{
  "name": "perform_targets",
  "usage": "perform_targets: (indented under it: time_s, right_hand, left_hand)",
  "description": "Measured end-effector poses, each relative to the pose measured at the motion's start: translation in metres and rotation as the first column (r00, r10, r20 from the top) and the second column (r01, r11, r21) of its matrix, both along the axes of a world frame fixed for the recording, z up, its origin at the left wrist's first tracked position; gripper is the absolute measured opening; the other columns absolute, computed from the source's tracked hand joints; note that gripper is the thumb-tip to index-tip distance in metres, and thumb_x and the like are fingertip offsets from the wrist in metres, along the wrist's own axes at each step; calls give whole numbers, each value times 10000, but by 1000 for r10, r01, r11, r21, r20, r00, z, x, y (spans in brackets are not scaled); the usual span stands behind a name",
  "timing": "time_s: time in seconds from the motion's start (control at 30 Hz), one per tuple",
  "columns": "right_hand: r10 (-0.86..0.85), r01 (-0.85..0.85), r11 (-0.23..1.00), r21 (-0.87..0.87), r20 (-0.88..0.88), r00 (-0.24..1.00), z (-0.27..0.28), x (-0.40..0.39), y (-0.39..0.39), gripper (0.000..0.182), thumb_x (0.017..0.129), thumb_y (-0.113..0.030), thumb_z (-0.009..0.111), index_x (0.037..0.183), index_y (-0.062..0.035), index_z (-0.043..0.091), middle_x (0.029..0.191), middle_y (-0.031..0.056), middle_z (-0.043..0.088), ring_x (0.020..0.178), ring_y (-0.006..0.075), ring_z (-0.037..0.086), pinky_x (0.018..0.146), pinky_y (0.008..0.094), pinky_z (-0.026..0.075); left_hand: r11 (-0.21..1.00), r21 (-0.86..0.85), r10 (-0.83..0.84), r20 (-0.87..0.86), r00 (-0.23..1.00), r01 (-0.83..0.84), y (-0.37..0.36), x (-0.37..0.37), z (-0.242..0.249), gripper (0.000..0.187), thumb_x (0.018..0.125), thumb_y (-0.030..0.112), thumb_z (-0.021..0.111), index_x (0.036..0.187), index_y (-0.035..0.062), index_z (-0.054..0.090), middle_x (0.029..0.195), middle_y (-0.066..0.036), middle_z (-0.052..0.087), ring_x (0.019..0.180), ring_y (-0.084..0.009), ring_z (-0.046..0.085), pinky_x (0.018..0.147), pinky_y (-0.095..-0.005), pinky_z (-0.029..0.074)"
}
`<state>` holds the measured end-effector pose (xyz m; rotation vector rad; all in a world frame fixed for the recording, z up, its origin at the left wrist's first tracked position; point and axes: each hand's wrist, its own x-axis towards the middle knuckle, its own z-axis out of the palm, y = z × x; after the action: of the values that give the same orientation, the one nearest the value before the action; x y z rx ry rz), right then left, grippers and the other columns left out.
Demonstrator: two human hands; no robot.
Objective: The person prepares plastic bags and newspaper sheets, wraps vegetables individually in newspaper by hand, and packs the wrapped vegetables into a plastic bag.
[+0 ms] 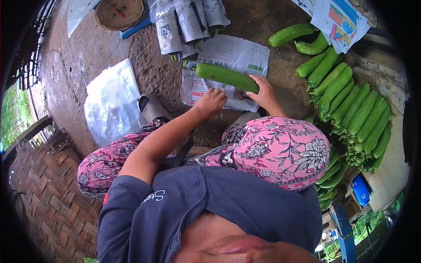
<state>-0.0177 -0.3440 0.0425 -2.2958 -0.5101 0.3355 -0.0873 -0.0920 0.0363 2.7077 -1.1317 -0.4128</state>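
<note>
A long green gourd (226, 77) lies slantwise across printed newspaper sheets (237, 50) on the ground. My right hand (264, 93) grips its right end, thumb below and fingers above. Just below the gourd, my left hand (212, 103) has its fingers curled and pressed together on the newspaper's lower part; its fingertips are partly hidden. Above and left of the sheets sit several newspaper-wrapped bundles (189, 24), with green tips showing at their lower ends.
Many green gourds (335, 87) lie in a row at the right. Clear plastic bags (113, 103) rest on the left ground. A round-topped scale (118, 13) stands at upper left, printed papers (340, 24) at upper right. My knees flank the work spot.
</note>
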Motion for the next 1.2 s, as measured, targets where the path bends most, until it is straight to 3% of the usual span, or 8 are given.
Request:
perform_targets:
  time_s: [0.13,0.23,0.37,0.43,0.53,0.67,0.87,1.2]
  right_hand:
    - [73,-50,985,163,-136,988,-12,12,5,594,684,-211,748,1226,-51,564,1087,141,608,1026,329,583,917,394,459]
    - [178,-121,978,172,-370,912,-17,22,-4,602,690,-233,750,1237,-62,568,1116,138,598,1070,312,569,957,369,439]
    - [251,-244,968,61,-215,944,-18,27,-10,567,675,-226,755,1201,-81,601,1210,132,552,1158,298,514,1002,355,405]
    - [208,-206,978,42,-57,976,-9,21,0,525,668,-226,759,1157,-87,630,1253,126,525,1199,301,480,1021,368,388]
    - [239,-236,967,94,-25,971,24,16,7,405,661,-189,759,1044,-85,676,1310,138,493,1251,309,433,1039,412,366]
    - [309,-309,951,-17,22,951,41,3,16,179,667,-142,730,825,-62,708,1336,122,495,1236,313,443,1027,416,378]
    - [265,-265,964,-9,21,964,28,11,16,91,689,-68,687,775,-42,700,1243,80,574,1148,286,510,968,367,428]
    - [235,-237,971,-10,-85,968,30,24,20,89,661,-88,726,717,-38,677,1201,63,597,1085,278,533,934,376,439]
  left_hand:
    - [999,53,14,-27,1000,-13,9,1,13,227,764,198,571,974,114,591,1004,-29,569,1025,-213,538,825,-349,436]
    - [1000,-16,-2,-22,1000,1,13,7,22,231,742,209,590,956,124,600,1050,-23,575,1047,-208,526,856,-350,424]
    - [973,-231,29,67,997,-13,24,25,24,151,758,236,584,864,159,659,1111,-23,563,1091,-216,504,930,-364,393]
    - [952,-277,129,-9,992,-127,23,31,30,123,759,232,619,846,173,684,1229,-48,534,1221,-241,454,1033,-402,338]
    - [910,-336,232,-78,970,-245,21,38,32,87,773,210,640,827,155,680,1268,-63,516,1267,-264,427,1070,-425,312]
    - [861,-410,241,-196,950,-303,24,48,24,71,773,179,668,823,129,674,1283,-75,508,1268,-292,427,1070,-450,316]
    - [836,-466,196,-241,951,-290,29,54,28,130,773,182,694,857,85,678,1276,-93,518,1241,-305,449,1046,-450,343]
    - [819,-470,217,-280,935,-330,30,68,26,123,818,167,649,842,50,678,1161,-90,607,1122,-293,544,971,-392,419]
